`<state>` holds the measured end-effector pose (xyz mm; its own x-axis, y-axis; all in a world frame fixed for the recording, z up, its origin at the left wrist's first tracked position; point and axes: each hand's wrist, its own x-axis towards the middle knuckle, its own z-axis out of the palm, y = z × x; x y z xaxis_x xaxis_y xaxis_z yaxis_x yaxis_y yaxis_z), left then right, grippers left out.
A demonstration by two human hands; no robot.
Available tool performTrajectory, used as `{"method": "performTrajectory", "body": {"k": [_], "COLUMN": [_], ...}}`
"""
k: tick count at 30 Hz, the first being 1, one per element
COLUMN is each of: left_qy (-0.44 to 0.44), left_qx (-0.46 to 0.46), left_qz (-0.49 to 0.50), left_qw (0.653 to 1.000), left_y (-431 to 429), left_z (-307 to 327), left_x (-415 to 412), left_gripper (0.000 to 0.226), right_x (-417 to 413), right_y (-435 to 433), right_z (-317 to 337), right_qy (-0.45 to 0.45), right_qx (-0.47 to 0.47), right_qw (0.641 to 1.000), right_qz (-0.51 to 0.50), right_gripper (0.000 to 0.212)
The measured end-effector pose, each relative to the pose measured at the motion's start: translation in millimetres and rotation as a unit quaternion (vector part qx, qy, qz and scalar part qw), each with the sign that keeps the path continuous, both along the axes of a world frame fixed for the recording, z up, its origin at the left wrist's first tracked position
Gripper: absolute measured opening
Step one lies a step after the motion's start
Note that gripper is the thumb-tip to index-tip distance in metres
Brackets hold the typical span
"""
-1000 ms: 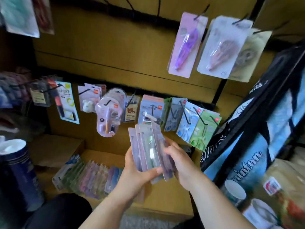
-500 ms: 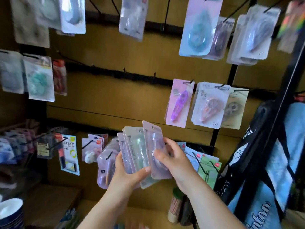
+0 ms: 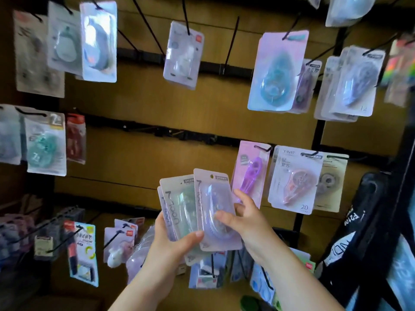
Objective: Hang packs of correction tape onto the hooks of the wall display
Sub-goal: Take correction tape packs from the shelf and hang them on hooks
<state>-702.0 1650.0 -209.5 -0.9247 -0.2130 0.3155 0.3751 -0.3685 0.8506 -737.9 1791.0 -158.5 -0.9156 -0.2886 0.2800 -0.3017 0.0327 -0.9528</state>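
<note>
My left hand (image 3: 174, 241) grips a fanned stack of correction tape packs (image 3: 177, 205), thumb across their lower front. My right hand (image 3: 243, 217) pinches the frontmost pack, a lilac one (image 3: 212, 198), thumb on its blister and fingers behind. Both hands are held up before the wooden wall display (image 3: 179, 104). Bare black hooks (image 3: 231, 39) stick out of the upper rail, and more bare hooks (image 3: 170, 132) sit on the middle rail just above the packs.
Hung packs surround the hands: a purple pen-type pack (image 3: 252, 173) and a pink pack (image 3: 294, 178) to the right, teal packs (image 3: 277, 70) above, more on the lower row (image 3: 83, 245). A black racket bag (image 3: 368, 232) leans at right.
The view has tilted upward from the lower shelf to the upper hook rows. Both hands have risen with the packs, and the right hand has drawn the lilac pack forward out of the fan.
</note>
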Motion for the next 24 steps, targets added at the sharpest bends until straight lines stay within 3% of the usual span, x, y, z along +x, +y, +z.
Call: {"method": "performTrajectory", "body": {"k": [5, 8, 14, 19, 24], "left_qy": [0.008, 0.005, -0.009, -0.005, 0.002], "left_qx": [0.008, 0.003, 0.026, 0.013, 0.002], "left_qz": [0.000, 0.009, 0.028, 0.037, 0.027], "left_qw": [1.000, 1.000, 0.999, 0.999, 1.000], "left_y": [-9.2, -15.5, -29.5, -38.7, -41.7], "left_z": [13.2, 16.0, 19.9, 23.4, 27.7], "left_x": [-9.6, -14.8, -27.9, -28.9, -27.5], "left_gripper": [0.098, 0.096, 0.058, 0.076, 0.076], "right_x": [-14.5, -20.8, -28.1, -24.4, -28.0], "right_y": [-6.1, -7.4, -7.1, -8.3, -13.0], "right_z": [12.3, 18.7, 32.9, 38.5, 38.0], "right_qy": [-0.015, -0.008, 0.074, 0.172, 0.190], "right_qx": [-0.060, -0.066, -0.038, -0.014, 0.006], "right_qw": [0.998, 0.998, 0.992, 0.979, 0.973], "right_qz": [0.027, -0.010, -0.091, -0.110, -0.128], "right_gripper": [0.035, 0.038, 0.035, 0.029, 0.030]}}
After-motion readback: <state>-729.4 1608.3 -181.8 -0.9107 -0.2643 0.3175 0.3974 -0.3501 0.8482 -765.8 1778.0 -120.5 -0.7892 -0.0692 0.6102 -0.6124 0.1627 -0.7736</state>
